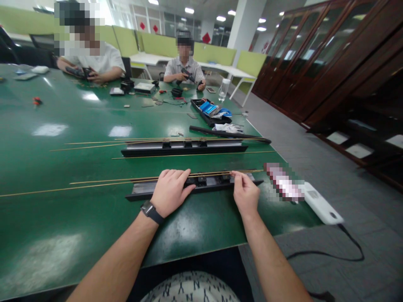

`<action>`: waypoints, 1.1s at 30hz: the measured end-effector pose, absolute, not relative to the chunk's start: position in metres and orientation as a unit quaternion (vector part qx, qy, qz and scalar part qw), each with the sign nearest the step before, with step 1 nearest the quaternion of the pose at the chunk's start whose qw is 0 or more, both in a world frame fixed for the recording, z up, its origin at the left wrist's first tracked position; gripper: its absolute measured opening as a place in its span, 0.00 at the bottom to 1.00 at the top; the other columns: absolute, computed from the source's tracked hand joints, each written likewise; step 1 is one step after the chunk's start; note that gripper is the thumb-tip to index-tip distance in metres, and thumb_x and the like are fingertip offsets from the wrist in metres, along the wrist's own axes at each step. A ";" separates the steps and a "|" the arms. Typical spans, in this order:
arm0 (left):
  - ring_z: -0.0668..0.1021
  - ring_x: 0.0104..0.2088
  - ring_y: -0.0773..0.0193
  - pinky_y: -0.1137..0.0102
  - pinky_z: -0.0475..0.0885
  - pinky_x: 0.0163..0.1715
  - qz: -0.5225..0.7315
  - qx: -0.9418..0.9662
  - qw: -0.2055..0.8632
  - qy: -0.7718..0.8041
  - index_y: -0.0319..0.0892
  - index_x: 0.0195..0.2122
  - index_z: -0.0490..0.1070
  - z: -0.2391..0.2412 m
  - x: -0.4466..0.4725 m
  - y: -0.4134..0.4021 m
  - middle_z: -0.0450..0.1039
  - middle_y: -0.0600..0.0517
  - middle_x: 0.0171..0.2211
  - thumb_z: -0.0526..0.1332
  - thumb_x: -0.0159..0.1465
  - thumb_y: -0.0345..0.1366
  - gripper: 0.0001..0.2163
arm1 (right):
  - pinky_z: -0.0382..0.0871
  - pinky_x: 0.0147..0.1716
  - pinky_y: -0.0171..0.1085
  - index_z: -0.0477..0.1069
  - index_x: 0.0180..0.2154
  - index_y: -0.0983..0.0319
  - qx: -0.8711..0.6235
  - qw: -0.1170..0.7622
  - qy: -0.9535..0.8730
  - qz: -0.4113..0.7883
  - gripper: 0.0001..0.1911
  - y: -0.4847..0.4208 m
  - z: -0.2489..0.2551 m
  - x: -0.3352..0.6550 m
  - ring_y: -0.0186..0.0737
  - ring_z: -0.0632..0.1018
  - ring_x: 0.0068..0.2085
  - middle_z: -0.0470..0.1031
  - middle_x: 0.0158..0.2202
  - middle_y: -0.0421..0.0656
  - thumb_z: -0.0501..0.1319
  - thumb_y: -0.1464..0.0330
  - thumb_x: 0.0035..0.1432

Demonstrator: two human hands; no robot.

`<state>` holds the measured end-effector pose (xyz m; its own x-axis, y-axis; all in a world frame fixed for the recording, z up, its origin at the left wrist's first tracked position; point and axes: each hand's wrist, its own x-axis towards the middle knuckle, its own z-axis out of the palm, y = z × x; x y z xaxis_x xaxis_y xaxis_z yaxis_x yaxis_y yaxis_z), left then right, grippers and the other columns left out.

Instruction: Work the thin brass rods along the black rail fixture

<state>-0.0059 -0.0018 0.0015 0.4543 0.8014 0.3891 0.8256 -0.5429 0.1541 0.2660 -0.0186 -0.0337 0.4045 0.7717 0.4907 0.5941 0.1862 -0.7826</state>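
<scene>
A long black rail (pixel 208 183) lies across the green table (pixel 78 201) close in front of me. Thin brass rods (pixel 110 181) run along it and stick out far to the left. My left hand (pixel 171 191) rests flat on the rail's middle, fingers stretched out over the rods. My right hand (pixel 244 191) pinches a brass rod near the rail's right end. A second black rail (pixel 185 148) with more brass rods lies farther back.
A white device (pixel 317 204) with a black cable hangs over the table's right corner. A black tray (pixel 209 111) of parts, a water bottle (pixel 224 89) and small tools lie farther off. Two people sit at the far side holding tools. Wooden cabinets stand to the right.
</scene>
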 end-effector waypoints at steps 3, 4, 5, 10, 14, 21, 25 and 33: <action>0.79 0.50 0.50 0.55 0.67 0.52 -0.212 -0.853 0.032 -0.476 0.42 0.59 0.71 0.002 -0.006 -0.002 0.80 0.43 0.49 0.60 0.72 0.48 0.20 | 0.77 0.51 0.41 0.83 0.44 0.59 -0.653 0.533 -0.534 0.065 0.19 -0.019 -0.032 0.266 0.45 0.86 0.46 0.86 0.42 0.45 0.56 0.57 0.71; 0.79 0.50 0.50 0.55 0.67 0.52 -0.212 -0.853 0.033 -0.475 0.41 0.59 0.71 0.002 -0.006 -0.002 0.80 0.43 0.49 0.60 0.72 0.47 0.20 | 0.77 0.51 0.41 0.83 0.44 0.59 -0.660 0.532 -0.527 0.060 0.19 -0.019 -0.031 0.267 0.45 0.86 0.46 0.86 0.42 0.45 0.56 0.57 0.71; 0.79 0.50 0.49 0.55 0.67 0.52 -0.211 -0.854 0.033 -0.475 0.41 0.59 0.71 0.002 -0.006 -0.002 0.80 0.43 0.49 0.60 0.72 0.47 0.20 | 0.77 0.51 0.41 0.83 0.44 0.59 -0.666 0.533 -0.519 0.056 0.19 -0.019 -0.030 0.267 0.45 0.86 0.45 0.86 0.42 0.45 0.56 0.57 0.71; 0.79 0.50 0.49 0.55 0.68 0.52 -0.209 -0.854 0.029 -0.475 0.42 0.59 0.71 0.003 -0.006 -0.002 0.80 0.43 0.50 0.60 0.72 0.48 0.20 | 0.77 0.50 0.41 0.83 0.43 0.61 -0.678 0.553 -0.482 0.049 0.20 -0.017 -0.031 0.269 0.46 0.86 0.45 0.86 0.41 0.46 0.56 0.57 0.70; 0.79 0.50 0.49 0.55 0.68 0.52 -0.213 -0.853 0.027 -0.475 0.43 0.59 0.71 0.002 -0.006 -0.002 0.80 0.44 0.50 0.60 0.72 0.48 0.20 | 0.78 0.49 0.41 0.82 0.46 0.61 -0.647 0.572 -0.498 0.080 0.20 -0.016 -0.034 0.268 0.46 0.86 0.44 0.86 0.41 0.47 0.56 0.55 0.70; 0.79 0.50 0.49 0.55 0.68 0.51 -0.217 -0.853 0.024 -0.474 0.43 0.59 0.71 0.002 -0.006 -0.002 0.80 0.43 0.50 0.60 0.72 0.47 0.20 | 0.78 0.52 0.42 0.82 0.45 0.60 -0.646 0.547 -0.526 0.085 0.20 -0.018 -0.033 0.266 0.46 0.86 0.46 0.86 0.43 0.46 0.56 0.56 0.71; 0.79 0.50 0.49 0.55 0.68 0.52 -0.211 -0.854 0.025 -0.475 0.41 0.59 0.71 0.003 -0.006 -0.002 0.80 0.43 0.50 0.60 0.72 0.47 0.20 | 0.77 0.51 0.42 0.82 0.44 0.60 -0.677 0.539 -0.498 0.057 0.20 -0.018 -0.031 0.269 0.46 0.86 0.45 0.86 0.41 0.46 0.55 0.57 0.71; 0.79 0.50 0.49 0.54 0.69 0.52 -0.217 -0.854 0.019 -0.473 0.42 0.59 0.71 0.002 -0.006 -0.002 0.80 0.43 0.50 0.60 0.71 0.47 0.20 | 0.78 0.49 0.43 0.81 0.46 0.62 -0.649 0.566 -0.501 0.082 0.22 -0.016 -0.035 0.269 0.47 0.86 0.44 0.86 0.40 0.48 0.56 0.54 0.70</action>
<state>-0.0060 -0.0024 0.0020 0.4588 0.7994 0.3879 0.8155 -0.5522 0.1733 0.2692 -0.0156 -0.0351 0.4844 0.7431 0.4617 0.5585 0.1435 -0.8170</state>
